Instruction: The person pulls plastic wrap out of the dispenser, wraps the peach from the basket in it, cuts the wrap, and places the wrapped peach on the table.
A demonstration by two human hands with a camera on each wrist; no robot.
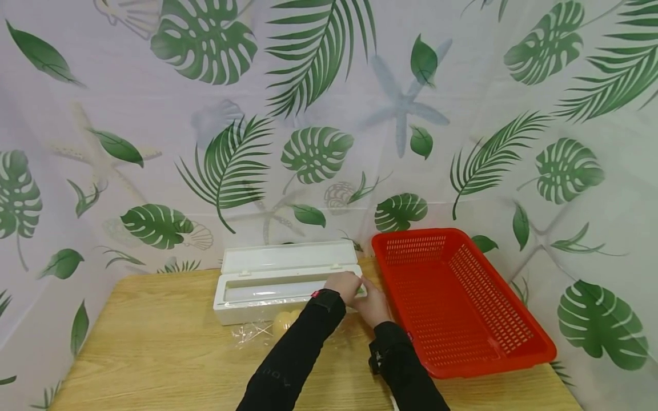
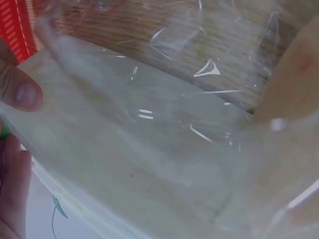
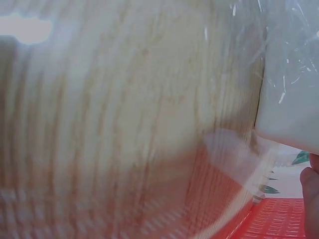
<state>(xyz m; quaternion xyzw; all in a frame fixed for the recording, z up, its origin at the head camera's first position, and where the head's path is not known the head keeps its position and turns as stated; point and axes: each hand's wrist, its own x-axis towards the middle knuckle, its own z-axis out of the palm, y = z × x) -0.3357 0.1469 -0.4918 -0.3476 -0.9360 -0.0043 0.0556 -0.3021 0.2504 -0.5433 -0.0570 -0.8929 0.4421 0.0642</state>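
Observation:
A white plastic-wrap dispenser point(image 1: 280, 307) stands on the table with its lid point(image 1: 290, 257) raised and a white roll point(image 1: 275, 291) inside. Clear film point(image 2: 164, 154) hangs over its front and lies loosely over a yellow rounded thing point(image 1: 284, 323). My left hand point(image 1: 343, 285) is at the dispenser's right end; its fingertips are hidden. Beside it, my right hand point(image 1: 374, 303) grips that end corner, close to the left hand. A small green piece point(image 2: 4, 130) shows by the fingers in the left wrist view. In the right wrist view, fingers point(image 3: 311, 181) sit at the dispenser's corner.
A red perforated plastic basket point(image 1: 462, 302) stands close to the right of my right hand. The wooden table point(image 1: 154, 342) extends to the left. Behind it hangs a leaf-patterned cloth point(image 1: 319, 200), near the raised lid.

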